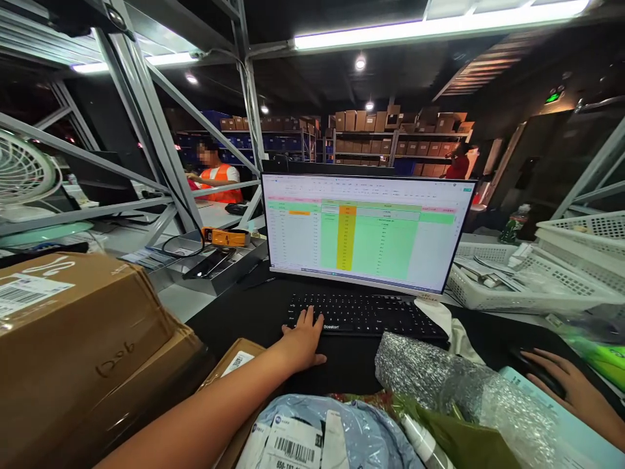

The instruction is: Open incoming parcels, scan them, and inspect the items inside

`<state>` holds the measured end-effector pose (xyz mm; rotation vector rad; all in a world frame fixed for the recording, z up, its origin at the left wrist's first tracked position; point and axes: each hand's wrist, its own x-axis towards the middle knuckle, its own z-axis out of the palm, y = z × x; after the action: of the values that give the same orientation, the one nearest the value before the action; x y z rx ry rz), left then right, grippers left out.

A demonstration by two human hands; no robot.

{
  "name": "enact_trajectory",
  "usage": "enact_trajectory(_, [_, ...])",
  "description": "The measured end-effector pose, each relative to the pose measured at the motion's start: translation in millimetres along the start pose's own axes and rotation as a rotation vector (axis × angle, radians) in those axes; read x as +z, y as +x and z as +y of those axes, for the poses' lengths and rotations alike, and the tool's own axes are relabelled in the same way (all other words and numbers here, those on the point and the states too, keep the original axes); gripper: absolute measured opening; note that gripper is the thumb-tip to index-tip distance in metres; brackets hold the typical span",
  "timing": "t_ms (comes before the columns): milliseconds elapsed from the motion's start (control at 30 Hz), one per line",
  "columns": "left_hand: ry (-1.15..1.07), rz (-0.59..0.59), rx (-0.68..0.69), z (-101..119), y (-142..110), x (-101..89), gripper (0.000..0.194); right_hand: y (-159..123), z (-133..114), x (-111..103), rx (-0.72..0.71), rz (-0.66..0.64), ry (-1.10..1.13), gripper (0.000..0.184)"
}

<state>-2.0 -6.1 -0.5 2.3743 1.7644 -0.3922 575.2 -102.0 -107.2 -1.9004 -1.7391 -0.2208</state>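
Note:
My left hand (303, 340) rests on the left end of a black keyboard (351, 314), its fingers spread over the keys. Over at the far right, my right hand (569, 384) is curved round a black computer mouse (547, 379). Behind the keyboard stands a monitor (371, 231) showing a spreadsheet with green and orange columns. Close in front of me lie a grey plastic mailer (361, 423) with a barcode label and a bubble-wrapped package (424, 365). A small flat carton (244, 348) is partly hidden under my left forearm.
A large taped carton (131, 352) marked 1206 fills the left side. White plastic baskets (527, 296) with papers stand at right, near a bottle (515, 225). A metal tray (215, 280) holds an orange item. Beyond the rack posts sits a person in an orange vest (217, 182).

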Motion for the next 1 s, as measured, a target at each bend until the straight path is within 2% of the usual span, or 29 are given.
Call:
enact_trajectory(267, [-0.017,-0.018,-0.004,2,-2,-4.6,0.098,-3,23,11,-0.056,0.001,0.04,0.054])
enact_trajectory(433, [-0.01,-0.029,-0.006,4,-5,-8.3,0.098,-4,27,13,-0.062,-0.006,0.025,0.055])
enact_trajectory(833, [-0.019,-0.013,-0.002,0,0,-2.3,0.101,-2,31,11,-0.057,-0.023,0.075,0.053])
enact_trajectory(1000, [-0.032,-0.026,0.0,-1,1,-1.3,0.102,-4,45,19,-0.078,-0.005,0.106,0.05])
